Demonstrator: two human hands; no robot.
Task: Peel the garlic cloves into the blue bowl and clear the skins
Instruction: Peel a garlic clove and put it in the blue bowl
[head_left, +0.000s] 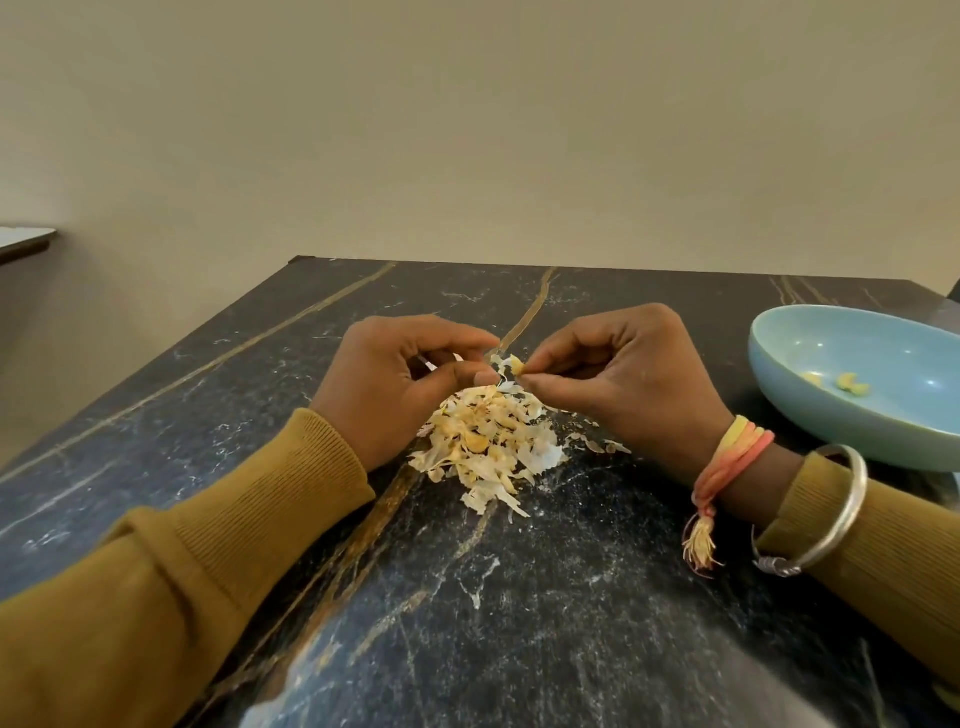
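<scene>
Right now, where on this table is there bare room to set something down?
Bare: the left side of the table past the left hand, and the near stretch between the sleeves. Crowded: the middle, where the right hand pinches a clove over the skin pile, and beside the bowl.

A garlic clove is hovering above papery skins heaped mid-tabletop. The blue bowl is holding peeled cloves at the right edge.

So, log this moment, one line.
right hand: pinches yellowish garlic clove | left hand: pinches its papery skin | pale-blue bowl: peeled cloves
</scene>
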